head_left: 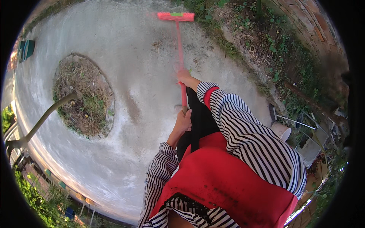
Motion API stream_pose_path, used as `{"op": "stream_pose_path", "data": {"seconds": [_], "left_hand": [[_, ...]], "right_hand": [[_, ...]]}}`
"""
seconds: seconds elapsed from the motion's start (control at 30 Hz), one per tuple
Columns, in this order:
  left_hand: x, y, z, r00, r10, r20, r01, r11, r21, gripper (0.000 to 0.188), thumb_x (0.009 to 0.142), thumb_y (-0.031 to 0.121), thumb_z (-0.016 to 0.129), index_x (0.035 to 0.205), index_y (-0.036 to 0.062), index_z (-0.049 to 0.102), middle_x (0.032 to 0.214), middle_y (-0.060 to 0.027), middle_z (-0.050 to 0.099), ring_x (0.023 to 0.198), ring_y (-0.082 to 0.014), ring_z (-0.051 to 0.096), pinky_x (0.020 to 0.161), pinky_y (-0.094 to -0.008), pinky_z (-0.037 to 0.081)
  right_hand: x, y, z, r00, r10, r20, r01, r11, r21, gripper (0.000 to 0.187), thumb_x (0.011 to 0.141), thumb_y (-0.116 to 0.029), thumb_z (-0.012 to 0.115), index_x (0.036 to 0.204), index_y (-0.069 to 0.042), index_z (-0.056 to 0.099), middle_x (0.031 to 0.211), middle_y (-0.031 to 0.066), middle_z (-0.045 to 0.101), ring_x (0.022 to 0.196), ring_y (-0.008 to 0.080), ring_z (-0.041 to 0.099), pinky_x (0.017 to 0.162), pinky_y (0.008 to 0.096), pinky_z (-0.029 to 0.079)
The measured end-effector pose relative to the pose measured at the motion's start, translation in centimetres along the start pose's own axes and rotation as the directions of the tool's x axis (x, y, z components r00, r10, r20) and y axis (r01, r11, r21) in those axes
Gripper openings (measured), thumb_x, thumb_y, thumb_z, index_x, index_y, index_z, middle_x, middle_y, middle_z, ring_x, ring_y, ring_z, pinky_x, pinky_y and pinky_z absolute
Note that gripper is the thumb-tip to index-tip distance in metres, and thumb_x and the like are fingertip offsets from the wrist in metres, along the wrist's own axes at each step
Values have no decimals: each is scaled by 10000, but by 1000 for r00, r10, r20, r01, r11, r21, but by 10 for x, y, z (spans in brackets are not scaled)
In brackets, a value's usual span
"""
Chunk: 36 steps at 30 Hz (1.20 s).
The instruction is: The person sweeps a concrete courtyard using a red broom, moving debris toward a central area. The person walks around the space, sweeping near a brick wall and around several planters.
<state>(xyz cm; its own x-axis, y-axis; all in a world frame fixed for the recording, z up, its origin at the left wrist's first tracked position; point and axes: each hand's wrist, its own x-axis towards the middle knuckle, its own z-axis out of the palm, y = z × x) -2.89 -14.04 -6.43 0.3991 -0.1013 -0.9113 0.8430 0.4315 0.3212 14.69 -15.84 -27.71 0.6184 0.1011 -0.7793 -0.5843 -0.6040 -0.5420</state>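
A broom with a pink handle (178, 41) reaches out ahead of me, its pink and green head (175, 16) resting on the concrete ground (129, 76) at the far edge. My right hand (184, 76) grips the handle about halfway down. My left hand (184, 121) holds the handle's near end, close to my body. Both sleeves are black-and-white striped, and a red garment covers my front.
A round soil bed (83, 97) with dry grass and a thin tree trunk (42, 119) lies to the left. Weedy earth and a brick wall (304, 19) run along the right. A white bucket (281, 131) and metal chair frames (311, 144) stand at right.
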Motion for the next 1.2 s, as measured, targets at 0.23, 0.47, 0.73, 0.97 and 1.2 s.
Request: {"op": "stream_pose_path", "data": {"seconds": [0.23, 0.47, 0.73, 0.97, 1.2], "left_hand": [[-122, -140, -24, 986, 146, -82, -117, 951, 286, 259, 912, 261, 569, 890, 5, 538, 690, -30, 545, 614, -122, 522, 564, -288, 426], [-120, -117, 11, 997, 43, -70, -32, 989, 145, 261, 939, 263, 559, 877, 71, 394, 565, 18, 398, 383, -99, 360, 332, -275, 296], [-138, -127, 4, 996, -68, -64, 85, 945, 315, 237, 921, 226, 564, 990, 2, 525, 626, -11, 498, 480, -73, 440, 412, -264, 346], [-242, -103, -18, 999, -21, -47, 41, 887, 461, 118, 913, 123, 572, 930, 39, 491, 580, 19, 437, 423, -75, 405, 369, -260, 313], [-188, 12, -2, 984, -51, 173, -154, 264, 952, 251, 872, 212, 646, 963, 9, 530, 697, -118, 539, 638, -246, 540, 601, -368, 439]], "right_hand": [[-186, 100, 13, 975, 179, -128, -163, 978, 128, 280, 874, -175, 523, 1024, 59, 484, 873, 184, 615, 727, 304, 656, 570, 408, 522], [-144, 106, 13, 991, 78, -104, -65, 990, 128, 236, 859, -183, 551, 977, 20, 538, 782, 157, 638, 731, 303, 663, 662, 392, 533], [-176, 158, -10, 970, 197, 146, -245, 779, 577, 106, 855, -79, 506, 761, -31, 519, 589, 121, 517, 454, 232, 526, 381, 385, 442], [-244, 95, -44, 858, 212, 469, -514, 332, 791, 57, 851, -36, 482, 886, -26, 438, 676, 94, 482, 591, 243, 547, 545, 446, 527], [-214, 166, -117, 848, 279, 451, -456, -51, 888, 37, 869, -37, 397, 853, -70, 401, 623, 95, 460, 549, 267, 491, 592, 468, 478]]}}
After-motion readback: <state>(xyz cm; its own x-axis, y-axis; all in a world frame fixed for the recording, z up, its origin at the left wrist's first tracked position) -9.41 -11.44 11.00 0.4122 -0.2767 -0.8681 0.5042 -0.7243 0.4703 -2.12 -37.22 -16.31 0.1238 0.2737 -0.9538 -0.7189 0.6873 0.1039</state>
